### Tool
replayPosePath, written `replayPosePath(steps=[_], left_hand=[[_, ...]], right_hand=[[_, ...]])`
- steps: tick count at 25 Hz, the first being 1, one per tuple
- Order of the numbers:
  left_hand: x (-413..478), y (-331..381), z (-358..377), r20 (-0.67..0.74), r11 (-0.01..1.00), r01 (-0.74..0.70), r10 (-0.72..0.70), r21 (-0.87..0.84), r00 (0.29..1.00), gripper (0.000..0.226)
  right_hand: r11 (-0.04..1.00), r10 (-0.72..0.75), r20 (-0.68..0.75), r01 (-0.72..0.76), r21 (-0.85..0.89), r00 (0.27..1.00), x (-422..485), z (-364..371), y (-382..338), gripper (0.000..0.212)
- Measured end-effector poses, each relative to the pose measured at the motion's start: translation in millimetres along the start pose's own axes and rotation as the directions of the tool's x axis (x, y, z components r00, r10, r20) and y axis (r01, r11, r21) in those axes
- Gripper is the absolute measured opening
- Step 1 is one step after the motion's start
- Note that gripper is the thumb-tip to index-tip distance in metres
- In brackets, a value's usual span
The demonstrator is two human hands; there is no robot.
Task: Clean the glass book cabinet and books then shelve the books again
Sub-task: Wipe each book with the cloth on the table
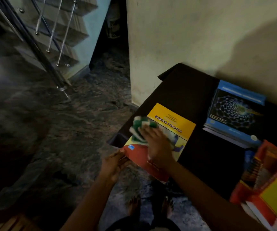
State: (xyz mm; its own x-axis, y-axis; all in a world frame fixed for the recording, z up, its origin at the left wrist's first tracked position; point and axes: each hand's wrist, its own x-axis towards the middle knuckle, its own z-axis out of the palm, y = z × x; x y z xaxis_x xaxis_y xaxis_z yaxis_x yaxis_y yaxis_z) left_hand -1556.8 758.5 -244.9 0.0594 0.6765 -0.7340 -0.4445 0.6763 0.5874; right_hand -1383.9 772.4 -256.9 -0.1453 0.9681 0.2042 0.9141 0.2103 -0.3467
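- Right hand (156, 145), fingers flat, presses a blurred green-white cloth (138, 129) onto the yellow book (172, 124).
- Left hand (114, 165) pinches that book's near corner, which overhangs the desk (192, 100).
- Right of the hands: blue book (234, 112); red stack (267, 180), cut off by the frame.

Cloth (140, 129) under right hand (157, 145) on book (172, 124)

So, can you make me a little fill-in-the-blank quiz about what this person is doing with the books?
The cloth under the right hand is white and ____.
The left hand grips the yellow book, titled Business ____.
The second book, showing a mesh tunnel, has a ____ cover.
Missing words: green; Statistics; blue.
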Motion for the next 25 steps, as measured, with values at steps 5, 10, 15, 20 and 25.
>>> replayPosePath(steps=[5, 10, 15, 20, 25], left_hand=[[2.5, -1.6, -6.0, -0.007, 0.995, 0.063, -0.064, -0.071, 0.998, 0.019], [-3.2, 2.5, -6.5, 0.083, 0.998, 0.056, -0.054, -0.019, 0.995, 0.018], [-6.7, 0.8, 1.2, 0.028, 0.999, 0.047, -0.047, -0.013, 0.999, 0.015], [-9.0, 0.1, 8.2, -0.020, 0.998, 0.054, -0.055, -0.038, 0.998, 0.015], [-26.5, -0.9, 22.1, -0.007, 1.000, -0.015, 0.016, 0.020, 1.000, 0.022]], right_hand=[[0.942, -0.220, 0.067, 0.194, 0.274, 0.973, -55.7, 4.5, -29.4, 0.058], [0.783, 0.443, -0.009, -0.382, 0.491, 0.897, -5.7, -61.0, 71.0, 0.043], [0.943, 0.333, -0.141, -0.327, 0.064, 0.932, -31.9, -19.7, 66.1, 0.062], [0.970, 0.200, -0.101, -0.183, 0.158, 0.975, -93.0, 6.5, -2.5, 0.056], [0.844, 0.277, -0.045, -0.220, 0.489, 0.960, -88.7, -29.9, -14.4, 0.060]])
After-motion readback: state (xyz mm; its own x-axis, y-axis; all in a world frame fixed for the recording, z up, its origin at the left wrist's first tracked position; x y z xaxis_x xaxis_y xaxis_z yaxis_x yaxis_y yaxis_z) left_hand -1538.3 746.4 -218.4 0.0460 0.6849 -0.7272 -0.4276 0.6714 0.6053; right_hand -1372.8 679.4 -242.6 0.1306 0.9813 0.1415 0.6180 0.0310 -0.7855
